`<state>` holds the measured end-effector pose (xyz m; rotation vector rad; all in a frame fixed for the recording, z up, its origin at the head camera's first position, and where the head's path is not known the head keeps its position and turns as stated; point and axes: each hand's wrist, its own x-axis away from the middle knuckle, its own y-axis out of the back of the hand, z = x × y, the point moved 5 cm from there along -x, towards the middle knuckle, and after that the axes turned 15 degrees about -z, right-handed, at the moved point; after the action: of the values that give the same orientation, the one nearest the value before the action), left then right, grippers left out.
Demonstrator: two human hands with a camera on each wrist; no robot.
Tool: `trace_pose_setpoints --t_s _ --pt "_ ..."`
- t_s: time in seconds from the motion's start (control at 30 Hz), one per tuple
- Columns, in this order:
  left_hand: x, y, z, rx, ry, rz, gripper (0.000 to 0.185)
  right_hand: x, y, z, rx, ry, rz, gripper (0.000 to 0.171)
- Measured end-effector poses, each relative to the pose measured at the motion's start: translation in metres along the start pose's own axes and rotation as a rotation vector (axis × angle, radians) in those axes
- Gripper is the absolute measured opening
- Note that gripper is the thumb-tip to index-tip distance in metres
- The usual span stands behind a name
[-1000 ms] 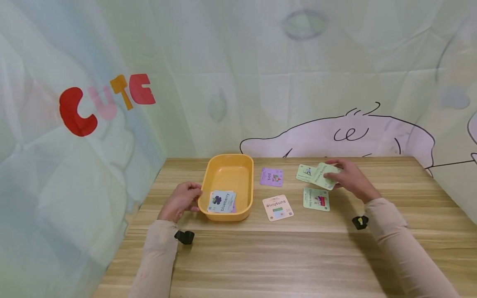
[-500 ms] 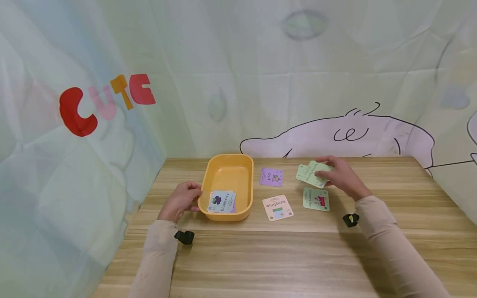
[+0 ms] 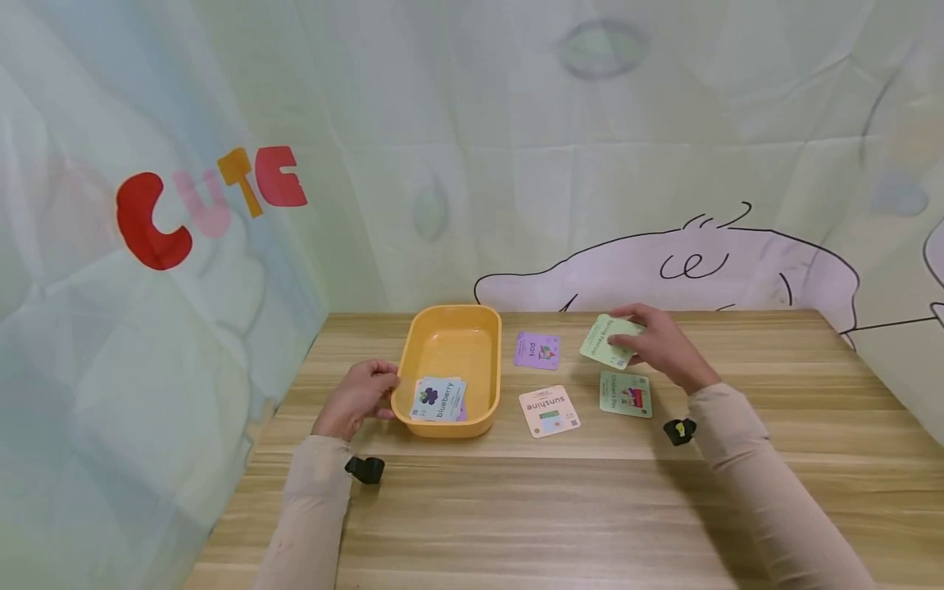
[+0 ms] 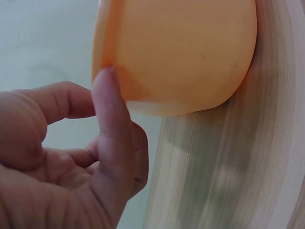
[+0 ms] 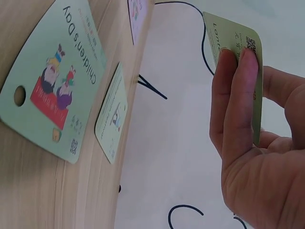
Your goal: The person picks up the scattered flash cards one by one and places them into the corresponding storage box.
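Observation:
My left hand pinches the left rim of a yellow plastic tray; its fingertips lie against the tray wall in the left wrist view. Inside the tray's near end is a small pile of picture cards, a blueberry card on top. My right hand holds a green Spring Festival card between thumb and fingers, raised off the table. In the right wrist view the held card's other face reads "Lante...". Below it another green card lies on the table, hidden from the head view.
A green Children's Day card lies just in front of the right hand. Between tray and right hand lie a purple park card and a peach sunshine card. A printed cloth hangs behind the wooden table.
My right hand has moved left with the green Spring Festival card, which now covers the green card lying beneath it. The left hand and tray stay put.

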<state>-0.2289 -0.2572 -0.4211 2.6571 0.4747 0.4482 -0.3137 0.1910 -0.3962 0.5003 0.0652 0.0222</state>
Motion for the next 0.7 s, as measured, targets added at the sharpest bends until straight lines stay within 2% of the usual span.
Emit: trace_pose_setpoints --t_s 0.7 --pt "0.0 0.0 -0.001 -0.002 -0.005 0.003 0.032 -0.002 -0.012 0.012 -0.037 0.03 0.003 0.053"
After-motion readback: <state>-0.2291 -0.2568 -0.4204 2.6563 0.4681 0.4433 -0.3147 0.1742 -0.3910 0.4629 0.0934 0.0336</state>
